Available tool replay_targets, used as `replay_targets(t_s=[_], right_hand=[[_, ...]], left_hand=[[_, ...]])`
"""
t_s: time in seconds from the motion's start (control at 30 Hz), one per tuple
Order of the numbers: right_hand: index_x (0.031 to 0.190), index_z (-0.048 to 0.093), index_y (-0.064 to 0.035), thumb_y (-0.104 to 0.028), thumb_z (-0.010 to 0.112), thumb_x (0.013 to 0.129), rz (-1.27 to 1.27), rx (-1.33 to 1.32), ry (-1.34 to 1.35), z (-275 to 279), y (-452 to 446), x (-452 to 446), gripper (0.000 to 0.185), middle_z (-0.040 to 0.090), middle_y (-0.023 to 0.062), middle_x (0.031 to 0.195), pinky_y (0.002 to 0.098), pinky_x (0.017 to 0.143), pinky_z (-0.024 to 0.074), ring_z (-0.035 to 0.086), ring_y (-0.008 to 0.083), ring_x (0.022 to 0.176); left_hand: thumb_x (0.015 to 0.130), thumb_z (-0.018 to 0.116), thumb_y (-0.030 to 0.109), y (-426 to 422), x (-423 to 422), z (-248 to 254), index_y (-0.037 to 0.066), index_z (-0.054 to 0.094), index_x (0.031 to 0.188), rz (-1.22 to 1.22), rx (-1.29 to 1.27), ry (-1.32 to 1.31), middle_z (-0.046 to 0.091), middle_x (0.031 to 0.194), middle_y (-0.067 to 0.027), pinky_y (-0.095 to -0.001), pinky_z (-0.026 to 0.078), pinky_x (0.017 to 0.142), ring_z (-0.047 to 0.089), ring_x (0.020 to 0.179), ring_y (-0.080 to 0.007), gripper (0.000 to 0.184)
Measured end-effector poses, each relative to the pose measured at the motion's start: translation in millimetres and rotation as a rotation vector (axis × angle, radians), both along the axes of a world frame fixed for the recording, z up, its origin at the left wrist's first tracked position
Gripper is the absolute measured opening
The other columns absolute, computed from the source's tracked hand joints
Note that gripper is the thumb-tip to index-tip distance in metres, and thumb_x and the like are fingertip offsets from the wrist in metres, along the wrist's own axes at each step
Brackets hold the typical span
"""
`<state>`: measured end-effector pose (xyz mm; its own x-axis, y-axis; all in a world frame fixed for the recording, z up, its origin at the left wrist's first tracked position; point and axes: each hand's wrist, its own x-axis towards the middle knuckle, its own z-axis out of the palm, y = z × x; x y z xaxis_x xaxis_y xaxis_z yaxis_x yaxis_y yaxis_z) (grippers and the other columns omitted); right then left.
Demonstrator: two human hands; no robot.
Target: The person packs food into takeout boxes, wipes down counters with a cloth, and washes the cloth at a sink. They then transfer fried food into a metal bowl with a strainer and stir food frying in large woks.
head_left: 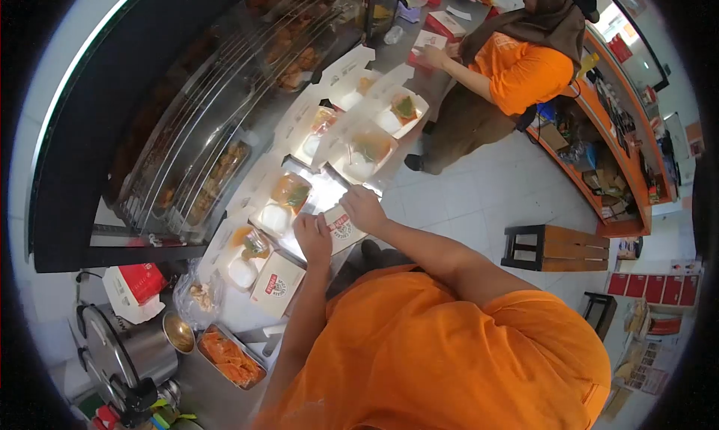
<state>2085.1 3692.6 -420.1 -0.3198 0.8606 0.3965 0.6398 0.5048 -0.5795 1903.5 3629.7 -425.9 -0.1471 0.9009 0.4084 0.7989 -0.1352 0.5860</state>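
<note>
A white meal box (344, 229) with a red and black print, lid down, lies at the counter edge in front of me. My left hand (313, 237) grips its left side. On its far right side, my right hand (363, 208) has its fingers curled over the edge. Beyond my hands stand several open meal boxes, each with a white wrapped round (275, 218) and a bag of orange food with green leaf (292, 192). Nearer on the left lies another closed meal box (278, 283), beside an open box with a white round (243, 272).
A glass display case (202, 130) with fried food runs along the left. Below stand a metal tray (231, 357) of orange food, a steel pot (131, 344) and a plastic bag (198, 295). A co-worker (517, 63) handles a red-and-white box (428, 47). A wooden bench (575, 248) stands right.
</note>
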Motion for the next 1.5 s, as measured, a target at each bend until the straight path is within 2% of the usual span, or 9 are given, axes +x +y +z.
replay_targets(t_s=[0.13, 0.3, 0.63, 0.83, 0.93, 1.1, 1.23, 1.4, 1.5], right_hand=[[0.093, 0.066, -0.0019, -0.016, 0.063, 0.095, -0.061, -0.077, 0.095, -14, 1, -5, 0.014, 0.062, 0.0168, 0.091, 0.0453, 0.079, 0.0508, 0.062, 0.036, 0.089], [0.096, 0.068, -0.0032, -0.017, 0.063, 0.097, -0.051, -0.176, 0.155, -14, 7, -10, 0.015, 0.064, 0.0162, 0.091, 0.0433, 0.08, 0.0503, 0.062, 0.0364, 0.091], [0.096, 0.071, -0.0049, -0.016, 0.061, 0.097, 0.04, -0.245, 0.107, -8, 11, -5, 0.015, 0.065, 0.0156, 0.092, 0.0445, 0.082, 0.0499, 0.063, 0.0355, 0.092], [0.095, 0.07, -0.0049, -0.017, 0.063, 0.095, 0.062, -0.319, -0.005, -6, 22, -6, 0.014, 0.065, 0.0147, 0.092, 0.0436, 0.083, 0.0505, 0.063, 0.0338, 0.092], [0.096, 0.069, -0.006, -0.019, 0.063, 0.093, 0.316, 0.058, -0.09, -30, 35, -20, 0.014, 0.066, 0.0118, 0.093, 0.0423, 0.085, 0.0521, 0.063, 0.0323, 0.093], [0.114, 0.063, -0.0109, -0.031, 0.063, 0.094, 0.329, -0.263, -0.295, 103, 53, -48, 0.029, 0.066, 0.0144, 0.095, 0.0456, 0.076, 0.0553, 0.067, 0.0324, 0.092], [0.113, 0.06, -0.0091, -0.039, 0.063, 0.096, 0.146, -0.225, -0.281, 114, 98, -29, 0.034, 0.067, 0.0166, 0.092, 0.0474, 0.069, 0.0552, 0.068, 0.0359, 0.083], [0.111, 0.055, -0.0038, -0.031, 0.062, 0.097, 0.156, -0.062, -0.204, 42, 122, -17, 0.031, 0.067, 0.0194, 0.083, 0.0475, 0.071, 0.0546, 0.068, 0.0387, 0.081], [0.11, 0.052, -0.0032, -0.023, 0.065, 0.095, 0.121, -0.227, -0.062, 42, 73, 10, 0.028, 0.068, 0.0204, 0.083, 0.0479, 0.07, 0.0545, 0.069, 0.039, 0.079]], left_hand=[[0.096, 0.066, 0.013, 5, 0, -22, -0.005, 0.061, 0.104, 0.081, 0.089, -0.051, 0.06, 0.116, -0.0241, -0.0493, 0.046, 0.092, 0.057, 0.107, -0.0419, 0.021], [0.096, 0.066, 0.017, 6, -3, -13, -0.001, 0.058, 0.095, 0.178, 0.001, -0.295, 0.065, 0.092, -0.0225, -0.0497, 0.048, 0.082, 0.062, 0.089, -0.0421, 0.02], [0.096, 0.064, 0.016, 7, -1, 2, -0.002, 0.059, 0.094, 0.251, -0.107, -0.491, 0.063, 0.083, -0.0199, -0.0493, 0.049, 0.076, 0.063, 0.082, -0.0402, 0.019], [0.098, 0.057, 0.014, 7, 0, -20, -0.001, 0.066, 0.094, 0.245, -0.123, -0.34, 0.065, 0.086, -0.0199, -0.0485, 0.049, 0.076, 0.062, 0.082, -0.0407, 0.018], [0.098, 0.059, 0.014, -2, -2, -29, -0.001, 0.065, 0.09, 0.367, 0.011, -0.176, 0.063, 0.087, -0.0208, -0.0494, 0.046, 0.081, 0.059, 0.086, -0.041, 0.018], [0.096, 0.061, 0.011, -21, -21, -6, 0.0, 0.068, 0.094, 0.395, -0.114, 0.038, 0.063, 0.088, -0.0192, -0.0483, 0.043, 0.086, 0.053, 0.089, -0.0384, 0.014], [0.095, 0.063, 0.009, -25, -24, 3, 0.0, 0.068, 0.096, 0.429, -0.205, 0.099, 0.063, 0.089, -0.0181, -0.049, 0.042, 0.087, 0.054, 0.092, -0.0381, 0.01], [0.092, 0.066, 0.009, -22, -21, 17, 0.0, 0.067, 0.099, 0.339, -0.151, 0.263, 0.067, 0.095, -0.0184, -0.0443, 0.044, 0.091, 0.058, 0.099, -0.0376, 0.012], [0.091, 0.066, 0.006, -2, 9, 74, 0.0, 0.068, 0.099, 0.226, -0.143, -0.127, 0.069, 0.099, -0.0179, -0.0415, 0.047, 0.091, 0.061, 0.105, -0.036, 0.01]])
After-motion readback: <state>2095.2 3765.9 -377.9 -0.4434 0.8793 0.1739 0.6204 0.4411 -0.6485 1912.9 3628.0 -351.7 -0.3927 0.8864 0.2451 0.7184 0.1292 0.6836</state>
